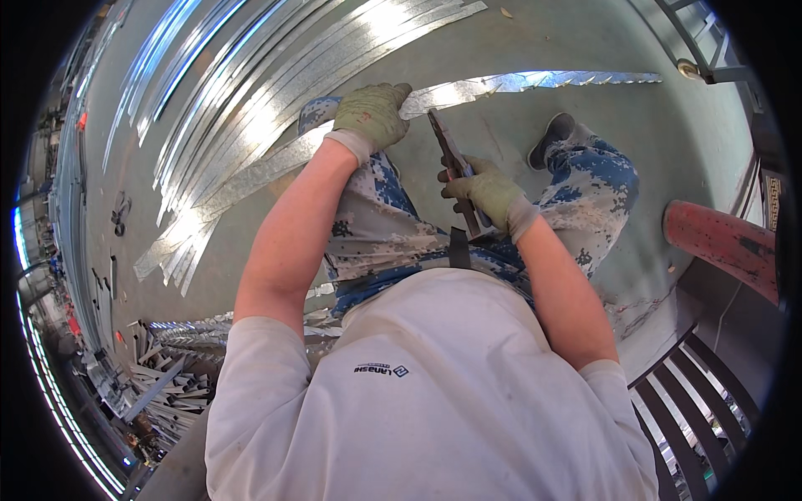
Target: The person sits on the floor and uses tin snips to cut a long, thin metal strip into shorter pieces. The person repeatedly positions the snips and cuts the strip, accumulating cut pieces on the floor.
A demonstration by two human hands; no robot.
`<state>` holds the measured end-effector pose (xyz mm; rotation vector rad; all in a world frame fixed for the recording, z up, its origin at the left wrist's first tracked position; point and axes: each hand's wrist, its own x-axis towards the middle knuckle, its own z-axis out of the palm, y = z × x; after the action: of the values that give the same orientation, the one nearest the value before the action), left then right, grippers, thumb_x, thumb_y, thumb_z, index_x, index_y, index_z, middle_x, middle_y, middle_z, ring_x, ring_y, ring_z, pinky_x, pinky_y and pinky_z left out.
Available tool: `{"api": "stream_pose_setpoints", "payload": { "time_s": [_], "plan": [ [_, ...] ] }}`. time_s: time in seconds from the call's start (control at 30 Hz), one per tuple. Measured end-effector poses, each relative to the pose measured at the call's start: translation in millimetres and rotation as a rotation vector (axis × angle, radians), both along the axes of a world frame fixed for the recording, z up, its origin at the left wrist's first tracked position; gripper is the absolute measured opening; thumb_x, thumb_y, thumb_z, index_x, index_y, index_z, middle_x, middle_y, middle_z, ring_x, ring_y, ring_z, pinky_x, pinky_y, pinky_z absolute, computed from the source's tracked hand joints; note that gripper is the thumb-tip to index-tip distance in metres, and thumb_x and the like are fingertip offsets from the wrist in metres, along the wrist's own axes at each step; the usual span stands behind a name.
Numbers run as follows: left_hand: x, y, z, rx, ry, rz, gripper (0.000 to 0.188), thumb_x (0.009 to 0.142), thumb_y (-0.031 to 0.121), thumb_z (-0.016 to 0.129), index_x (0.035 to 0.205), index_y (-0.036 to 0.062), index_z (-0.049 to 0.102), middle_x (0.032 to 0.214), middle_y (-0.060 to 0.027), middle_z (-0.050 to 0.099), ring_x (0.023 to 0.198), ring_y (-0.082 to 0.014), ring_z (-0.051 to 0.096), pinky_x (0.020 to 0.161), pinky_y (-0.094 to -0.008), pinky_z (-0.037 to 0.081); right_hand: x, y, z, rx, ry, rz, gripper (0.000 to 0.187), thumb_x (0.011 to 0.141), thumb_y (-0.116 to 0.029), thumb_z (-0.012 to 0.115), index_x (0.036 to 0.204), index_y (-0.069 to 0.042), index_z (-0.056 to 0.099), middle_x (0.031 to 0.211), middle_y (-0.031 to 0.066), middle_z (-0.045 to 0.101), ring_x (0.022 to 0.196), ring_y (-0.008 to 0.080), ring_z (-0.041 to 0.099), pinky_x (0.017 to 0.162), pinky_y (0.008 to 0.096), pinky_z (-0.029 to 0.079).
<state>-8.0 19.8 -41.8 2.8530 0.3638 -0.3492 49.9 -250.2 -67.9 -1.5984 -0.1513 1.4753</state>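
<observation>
A gloved left hand of mine (372, 113) is closed round a long galvanized metal strip (468, 90), its fingers wrapped over the upper edge. The strip runs across my left thigh. Its right part has a row of cuts and bent, tooth-like tabs along the lower edge. My right hand (493, 196), also gloved, grips a pair of dark tin snips (448, 146) by the handles. Their long blades point up and away from me, just below the strip and apart from it. Part of the handles is hidden by the right hand.
Many flat metal strips (276, 108) lie fanned on the floor to my left. Short metal offcuts (171, 380) are heaped at lower left. A red cylinder (718, 242) and a dark slatted chair (693, 392) stand at right; a metal frame (710, 50) is at far right.
</observation>
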Motion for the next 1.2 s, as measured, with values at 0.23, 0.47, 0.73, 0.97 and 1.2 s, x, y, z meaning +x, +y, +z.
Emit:
{"api": "stream_pose_setpoints", "payload": {
  "time_s": [0.23,0.47,0.73,0.97,1.2],
  "plan": [
    [1.8,-2.5,5.3,0.0,0.037,0.01,0.053,0.099,0.032,0.075,0.149,0.0154,0.072,0.138,-0.0171,0.079,0.131,-0.0377,0.074,0.111,-0.0494,0.058,-0.4,2.0,-7.6,0.053,0.024,-0.029,0.062,0.096,-0.011,0.082,0.154,-0.003,0.062,0.126,0.0071,0.074,0.101,0.0193,0.075,0.084,0.0367,0.065],
    [2.0,-0.3,1.0,-0.018,0.022,0.009,0.059,0.098,0.031,0.078,0.154,0.0142,0.069,0.135,-0.0213,0.079,0.127,-0.0414,0.075,0.109,-0.0518,0.059,-1.1,3.0,-0.9,0.067,0.023,-0.047,0.063,0.098,-0.01,0.082,0.158,-0.004,0.06,0.111,0.003,0.069,0.09,0.0154,0.07,0.076,0.0347,0.061],
    [3.1,0.2,4.7,-0.034,0.041,0.013,0.062,0.098,0.031,0.078,0.156,0.0132,0.068,0.138,-0.0211,0.079,0.13,-0.0408,0.074,0.113,-0.0506,0.058,1.8,-4.4,2.1,0.163,0.275,-0.146,0.065,0.096,-0.006,0.079,0.158,-0.003,0.061,0.103,0.0003,0.063,0.077,0.0117,0.062,0.064,0.0331,0.053],
    [4.0,2.9,5.3,-0.067,0.09,0.038,0.065,0.098,0.028,0.076,0.161,0.0124,0.066,0.147,-0.0207,0.076,0.138,-0.0399,0.071,0.119,-0.0482,0.055,-13.7,6.2,2.1,0.06,-0.054,-0.108,0.061,0.095,-0.012,0.076,0.154,-0.001,0.066,0.097,0.0051,0.065,0.073,0.0171,0.064,0.063,0.0353,0.054],
    [9.4,-0.5,1.4,-0.093,0.083,0.022,0.065,0.1,0.022,0.072,0.164,0.012,0.063,0.149,-0.0198,0.075,0.141,-0.0394,0.069,0.119,-0.0472,0.055,-38.9,18.2,-31.0,-0.268,-0.993,0.145,0.064,0.095,-0.021,0.07,0.156,-0.004,0.062,0.122,0.0276,0.078,0.116,0.0447,0.077,0.103,0.0519,0.061]
  ]
}}
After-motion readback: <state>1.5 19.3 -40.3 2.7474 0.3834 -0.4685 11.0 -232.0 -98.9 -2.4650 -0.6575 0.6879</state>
